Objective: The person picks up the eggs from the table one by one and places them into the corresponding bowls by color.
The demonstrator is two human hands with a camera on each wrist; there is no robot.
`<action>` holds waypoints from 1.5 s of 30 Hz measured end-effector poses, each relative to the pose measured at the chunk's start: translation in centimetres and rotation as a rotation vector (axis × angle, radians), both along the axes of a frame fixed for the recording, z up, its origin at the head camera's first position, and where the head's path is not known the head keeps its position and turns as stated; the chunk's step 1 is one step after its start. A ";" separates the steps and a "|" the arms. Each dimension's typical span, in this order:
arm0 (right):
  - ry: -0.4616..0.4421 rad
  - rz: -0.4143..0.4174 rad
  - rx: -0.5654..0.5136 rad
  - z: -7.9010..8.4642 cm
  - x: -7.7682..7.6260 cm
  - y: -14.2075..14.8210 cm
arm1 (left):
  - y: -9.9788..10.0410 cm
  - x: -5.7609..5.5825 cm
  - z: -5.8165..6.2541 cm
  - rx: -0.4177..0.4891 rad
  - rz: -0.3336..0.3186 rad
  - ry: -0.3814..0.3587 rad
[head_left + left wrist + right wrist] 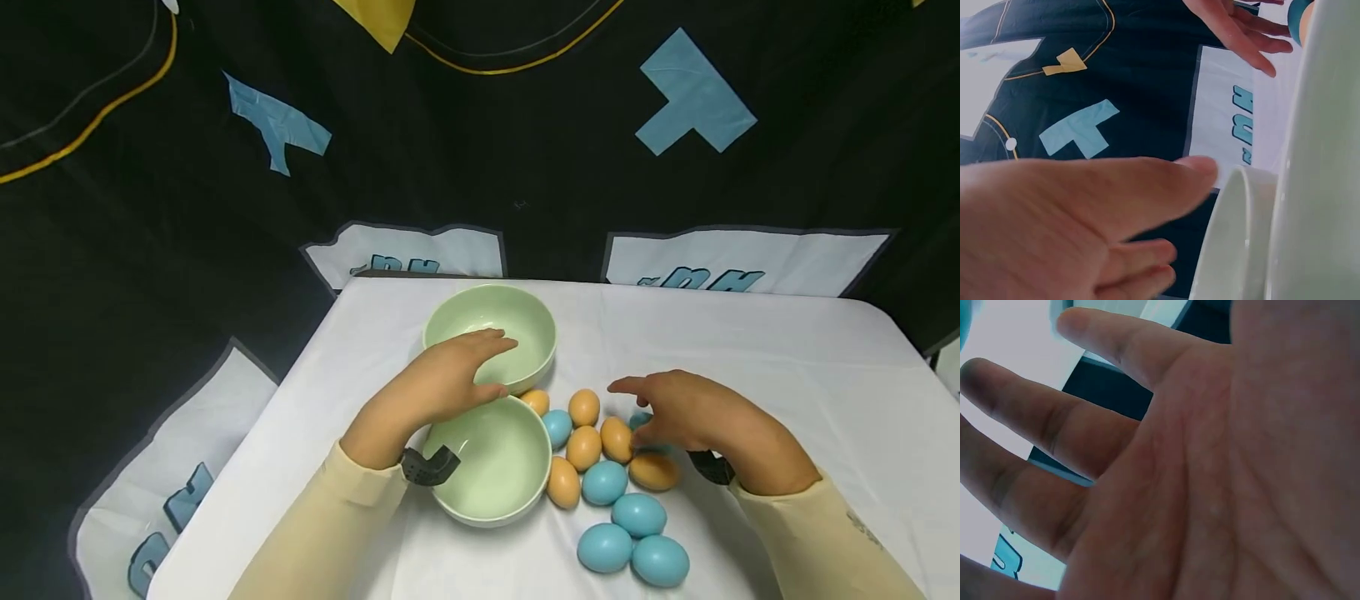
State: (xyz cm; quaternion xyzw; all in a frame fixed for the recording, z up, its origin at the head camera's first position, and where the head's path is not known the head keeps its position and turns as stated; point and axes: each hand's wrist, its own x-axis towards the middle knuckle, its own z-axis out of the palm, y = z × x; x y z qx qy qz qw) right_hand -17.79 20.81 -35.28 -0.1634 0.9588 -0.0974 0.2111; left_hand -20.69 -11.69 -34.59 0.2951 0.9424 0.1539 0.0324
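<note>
My left hand (pixel 442 375) hovers over two pale green bowls, fingers extended and holding nothing. Both the far bowl (pixel 517 312) and the near bowl (pixel 498 479) show bare insides where the hand does not cover them. Over the right side of a group of eggs is my right hand (pixel 693 412), its palm and loosely spread fingers empty in the right wrist view. Brown-orange eggs, such as one brown egg (pixel 583 407), lie mixed with blue eggs, such as one blue egg (pixel 661 561). The right hand partly hides a blue egg (pixel 641 419) and sits close to another brown egg (pixel 655 472).
A white cloth (pixel 810 375) covers the table. The eggs lie loose on it, just right of the bowls. Behind the table hangs a dark curtain (pixel 480 150) with blue and yellow patches.
</note>
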 end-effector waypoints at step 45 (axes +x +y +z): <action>-0.041 0.022 -0.066 -2.1 -1.0 -0.3 | -10.2 -2.1 -9.6 0.755 -0.247 -1.216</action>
